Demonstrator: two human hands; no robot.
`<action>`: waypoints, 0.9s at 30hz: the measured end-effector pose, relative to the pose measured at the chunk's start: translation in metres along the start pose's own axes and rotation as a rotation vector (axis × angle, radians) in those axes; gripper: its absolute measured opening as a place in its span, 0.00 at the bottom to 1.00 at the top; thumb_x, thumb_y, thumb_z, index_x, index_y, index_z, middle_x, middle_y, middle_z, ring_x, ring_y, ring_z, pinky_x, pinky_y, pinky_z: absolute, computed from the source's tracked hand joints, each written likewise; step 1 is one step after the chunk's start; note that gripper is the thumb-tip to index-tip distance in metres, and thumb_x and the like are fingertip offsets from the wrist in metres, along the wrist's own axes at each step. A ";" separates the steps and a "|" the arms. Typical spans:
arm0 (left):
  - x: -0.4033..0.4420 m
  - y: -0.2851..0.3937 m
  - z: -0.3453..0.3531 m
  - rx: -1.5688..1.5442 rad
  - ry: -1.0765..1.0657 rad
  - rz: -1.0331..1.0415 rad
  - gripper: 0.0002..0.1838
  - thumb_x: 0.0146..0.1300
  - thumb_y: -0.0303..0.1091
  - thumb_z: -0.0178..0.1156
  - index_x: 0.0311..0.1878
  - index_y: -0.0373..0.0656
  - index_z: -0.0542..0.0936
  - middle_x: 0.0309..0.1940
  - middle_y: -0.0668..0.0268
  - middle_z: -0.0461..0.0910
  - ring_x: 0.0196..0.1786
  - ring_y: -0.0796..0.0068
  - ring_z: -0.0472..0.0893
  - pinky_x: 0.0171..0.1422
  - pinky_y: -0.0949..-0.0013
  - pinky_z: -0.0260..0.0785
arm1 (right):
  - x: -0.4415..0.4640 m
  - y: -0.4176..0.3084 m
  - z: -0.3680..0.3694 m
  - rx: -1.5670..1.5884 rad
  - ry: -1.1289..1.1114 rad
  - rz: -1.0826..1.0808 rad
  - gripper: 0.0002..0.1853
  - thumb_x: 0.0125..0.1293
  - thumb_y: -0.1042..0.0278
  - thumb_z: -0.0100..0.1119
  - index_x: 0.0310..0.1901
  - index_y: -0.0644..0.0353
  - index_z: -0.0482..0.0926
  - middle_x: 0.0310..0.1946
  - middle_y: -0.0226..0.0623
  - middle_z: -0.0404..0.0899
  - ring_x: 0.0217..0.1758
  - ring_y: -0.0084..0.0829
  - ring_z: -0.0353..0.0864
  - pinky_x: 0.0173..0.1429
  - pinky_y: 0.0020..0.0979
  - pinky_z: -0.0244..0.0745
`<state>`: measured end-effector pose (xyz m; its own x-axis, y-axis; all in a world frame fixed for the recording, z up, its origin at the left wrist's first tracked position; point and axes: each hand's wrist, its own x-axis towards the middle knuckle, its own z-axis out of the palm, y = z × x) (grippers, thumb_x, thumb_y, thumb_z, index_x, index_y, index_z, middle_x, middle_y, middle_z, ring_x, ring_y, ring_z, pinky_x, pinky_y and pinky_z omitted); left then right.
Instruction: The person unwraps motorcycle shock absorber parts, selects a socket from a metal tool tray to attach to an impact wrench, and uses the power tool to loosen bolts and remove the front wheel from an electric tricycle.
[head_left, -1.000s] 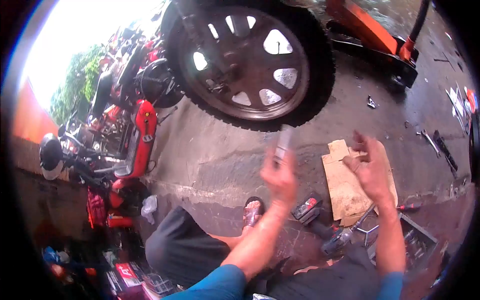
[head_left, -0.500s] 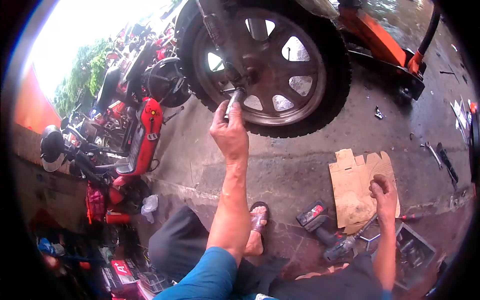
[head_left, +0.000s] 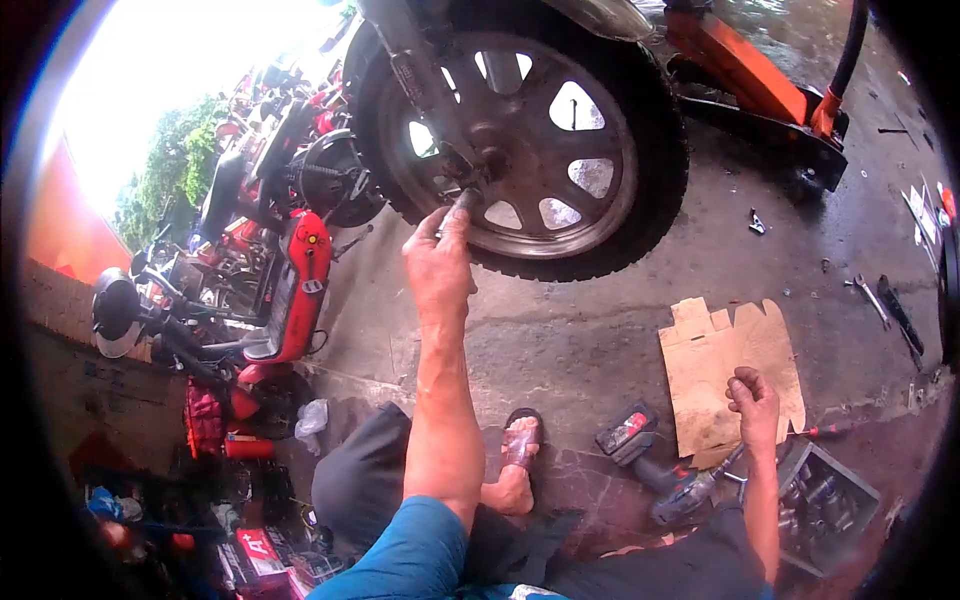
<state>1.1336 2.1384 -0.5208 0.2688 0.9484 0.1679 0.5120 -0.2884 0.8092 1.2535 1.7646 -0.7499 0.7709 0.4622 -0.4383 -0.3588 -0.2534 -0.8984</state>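
My left hand (head_left: 437,260) stretches forward with its fingers closed around a metal socket (head_left: 463,203). The socket's far end is at the axle of the motorcycle wheel (head_left: 600,235), by the foot of the fork leg (head_left: 420,85); whether it sits on the nut I cannot tell. Over the edge of a flattened cardboard piece (head_left: 710,380), my right hand (head_left: 757,405) is raised with its fingers curled in; anything inside them is hidden. Below that hand lie a cordless impact wrench (head_left: 650,465) and a grey tray (head_left: 835,475) of metal sockets.
An orange floor jack (head_left: 745,75) stands beyond the wheel at upper right. A spanner (head_left: 873,303) and other loose tools lie on the ground at far right. Parked motorbikes and a red scooter (head_left: 300,285) crowd the left. A white plastic bag (head_left: 311,423) lies near my knee.
My left hand has shifted slightly left, its fingers nearer the wheel axle with the socket. The right hand's fingers have curled in more. The view has turned a little.
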 end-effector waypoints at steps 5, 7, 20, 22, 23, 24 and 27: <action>0.007 -0.022 0.001 0.294 0.098 0.487 0.21 0.64 0.37 0.63 0.54 0.31 0.78 0.33 0.60 0.84 0.35 0.72 0.82 0.44 0.66 0.74 | -0.002 -0.010 0.013 0.017 0.011 -0.019 0.20 0.62 0.62 0.62 0.52 0.65 0.77 0.44 0.36 0.80 0.41 0.25 0.78 0.41 0.27 0.75; 0.009 -0.027 0.001 0.046 0.059 0.370 0.21 0.64 0.37 0.63 0.53 0.30 0.78 0.29 0.64 0.81 0.28 0.77 0.77 0.33 0.70 0.69 | -0.002 -0.016 0.015 0.022 0.004 -0.018 0.20 0.62 0.62 0.61 0.52 0.65 0.77 0.44 0.37 0.80 0.41 0.25 0.78 0.41 0.27 0.75; -0.013 -0.018 0.013 0.042 0.180 0.439 0.17 0.64 0.33 0.62 0.51 0.29 0.80 0.31 0.61 0.82 0.30 0.77 0.77 0.33 0.72 0.68 | -0.016 0.005 0.005 0.035 0.019 0.017 0.18 0.63 0.64 0.59 0.51 0.66 0.77 0.41 0.37 0.79 0.40 0.27 0.79 0.41 0.28 0.75; -0.046 -0.025 0.026 -0.081 0.128 0.515 0.16 0.64 0.30 0.62 0.53 0.31 0.79 0.35 0.58 0.84 0.37 0.73 0.81 0.42 0.69 0.73 | -0.016 0.014 0.005 0.049 0.011 0.029 0.19 0.64 0.63 0.60 0.51 0.67 0.77 0.41 0.39 0.79 0.40 0.27 0.79 0.41 0.28 0.76; -0.068 -0.042 0.034 -0.135 -0.016 0.261 0.17 0.64 0.31 0.62 0.54 0.34 0.79 0.34 0.61 0.84 0.35 0.77 0.80 0.40 0.70 0.72 | -0.018 0.011 0.008 0.062 -0.011 0.051 0.19 0.66 0.61 0.59 0.53 0.67 0.76 0.42 0.40 0.79 0.41 0.27 0.80 0.42 0.27 0.76; -0.094 -0.049 0.045 -0.263 -0.213 -0.003 0.18 0.63 0.33 0.64 0.55 0.37 0.80 0.31 0.66 0.82 0.32 0.80 0.77 0.36 0.72 0.72 | -0.021 0.004 0.013 0.110 -0.007 0.068 0.19 0.67 0.61 0.58 0.53 0.66 0.76 0.42 0.40 0.80 0.41 0.27 0.80 0.43 0.27 0.77; -0.164 -0.053 0.087 -0.334 -0.636 -0.242 0.22 0.62 0.36 0.65 0.58 0.39 0.78 0.31 0.71 0.80 0.29 0.86 0.72 0.30 0.77 0.66 | -0.026 -0.025 0.032 0.258 0.002 0.073 0.20 0.69 0.61 0.57 0.55 0.66 0.75 0.43 0.40 0.80 0.42 0.27 0.81 0.43 0.27 0.77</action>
<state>1.1328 1.9866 -0.6404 0.6513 0.6921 -0.3112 0.3693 0.0692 0.9267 1.2253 1.7860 -0.7172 0.7390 0.4493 -0.5020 -0.5354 -0.0607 -0.8424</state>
